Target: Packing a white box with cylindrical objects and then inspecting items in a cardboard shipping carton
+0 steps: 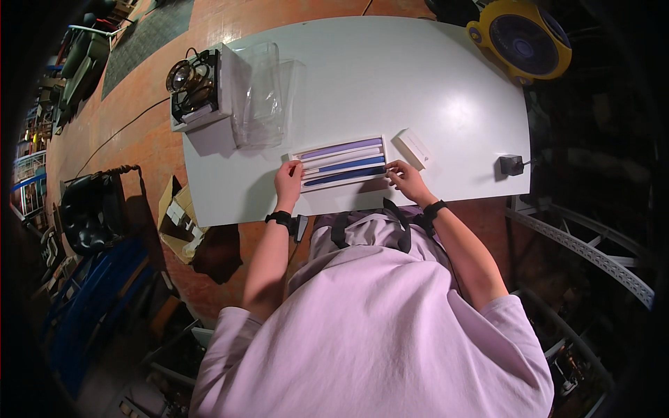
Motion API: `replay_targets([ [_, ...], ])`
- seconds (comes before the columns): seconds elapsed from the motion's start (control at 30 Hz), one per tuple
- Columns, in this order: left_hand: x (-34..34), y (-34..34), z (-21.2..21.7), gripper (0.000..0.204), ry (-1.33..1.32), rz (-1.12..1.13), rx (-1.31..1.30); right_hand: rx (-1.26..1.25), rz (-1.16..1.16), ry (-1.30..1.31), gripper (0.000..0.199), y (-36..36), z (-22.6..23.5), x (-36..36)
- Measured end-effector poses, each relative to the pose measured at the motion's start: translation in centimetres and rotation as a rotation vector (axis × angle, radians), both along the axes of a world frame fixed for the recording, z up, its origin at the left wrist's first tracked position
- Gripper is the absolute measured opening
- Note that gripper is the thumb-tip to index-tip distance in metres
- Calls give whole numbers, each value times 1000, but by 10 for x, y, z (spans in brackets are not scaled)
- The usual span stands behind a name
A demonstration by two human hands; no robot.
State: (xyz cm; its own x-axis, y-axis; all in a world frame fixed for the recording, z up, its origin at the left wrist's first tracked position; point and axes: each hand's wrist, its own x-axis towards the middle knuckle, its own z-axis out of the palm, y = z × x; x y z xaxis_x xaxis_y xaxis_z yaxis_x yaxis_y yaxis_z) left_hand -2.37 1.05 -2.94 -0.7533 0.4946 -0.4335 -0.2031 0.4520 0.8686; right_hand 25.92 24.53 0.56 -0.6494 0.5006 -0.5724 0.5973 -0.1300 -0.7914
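A shallow white box (343,183) lies near the table's front edge, with long slim sticks in a row inside it. They look like taper candles: a purple one (341,149) farthest from me, a pale one, a blue one (352,164) and a dark blue one (345,176) nearest me. At the box's left end, my left hand (287,185) is closed with its fingertips on the edge. My right hand (410,182) pinches at the right end, close to the tip of the dark blue stick. A small white carton (413,148) lies just beyond my right hand.
Clear plastic trays (259,97) lie at the table's left, beside a white box (224,83) holding a dark metal device with cables. A yellow and purple round object (526,42) sits at the far right corner. A small dark cube (512,165) stands at the right edge.
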Motion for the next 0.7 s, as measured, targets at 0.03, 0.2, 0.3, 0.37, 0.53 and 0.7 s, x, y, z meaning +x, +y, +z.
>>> replay_targets([
  [0.03, 1, 2, 1, 17, 89, -68, -92, 8, 11, 20, 27, 0, 0, 0],
  [0.2, 6, 8, 3, 17, 354, -128, -173, -3, -6, -17, 27, 1, 2, 3],
  [0.3, 10, 9, -1, 17, 360, -85, -149, 8, -5, -26, 27, 2, 2, 4],
  [0.37, 11, 10, -5, 17, 341, -56, -125, 10, -2, -6, 27, 2, 1, 6],
  [0.53, 12, 7, -15, 19, 79, 113, -3, 10, -16, 4, 26, 3, 0, 8],
  [0.7, 12, 8, -20, 21, 31, 195, -15, -10, -36, -20, 26, 2, 0, 9],
])
